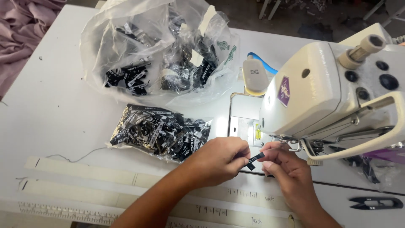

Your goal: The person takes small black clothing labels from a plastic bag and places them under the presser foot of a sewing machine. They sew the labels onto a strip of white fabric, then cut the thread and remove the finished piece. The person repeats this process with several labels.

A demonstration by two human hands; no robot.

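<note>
Pinching a small black label (pixel 255 160) between them, the left hand (pixel 221 159) and the right hand (pixel 287 169) are meeting just in front of the white sewing machine (pixel 320 93), fingers closed on either end of the strip. A flat packet of black labels (pixel 160 131) is lying on the white surface (pixel 50 105) just beside the left hand, a larger clear bag (pixel 156 50) is sitting behind it, and black thread snips (pixel 375 203) are resting off to the right.
</note>
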